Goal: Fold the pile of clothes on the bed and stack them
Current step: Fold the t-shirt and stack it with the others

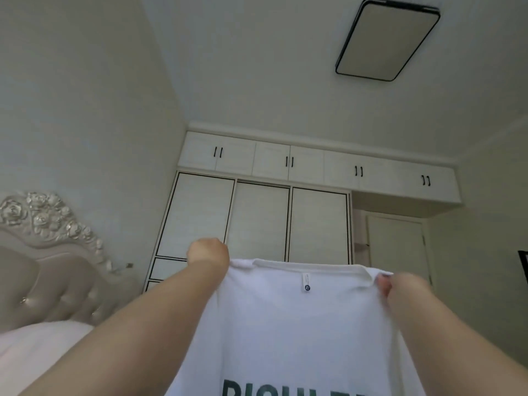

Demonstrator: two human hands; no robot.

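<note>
Hanging upright in mid-air, the white cotton T-shirt with dark green lettering (300, 324) runs lengthwise downward from its collar. Left hand (208, 251) and right hand (395, 287) each pinch a shoulder, level, above the pale bed (34, 355).

A white wardrobe (257, 224) faces a ceiling lamp (387, 40) and a carved headboard (48, 252).

The T-shirt (300, 324) is white with dark green lettering low down. The wardrobe (257, 221) behind is white with black trim; the headboard (51, 270) at left is silvery grey.
</note>
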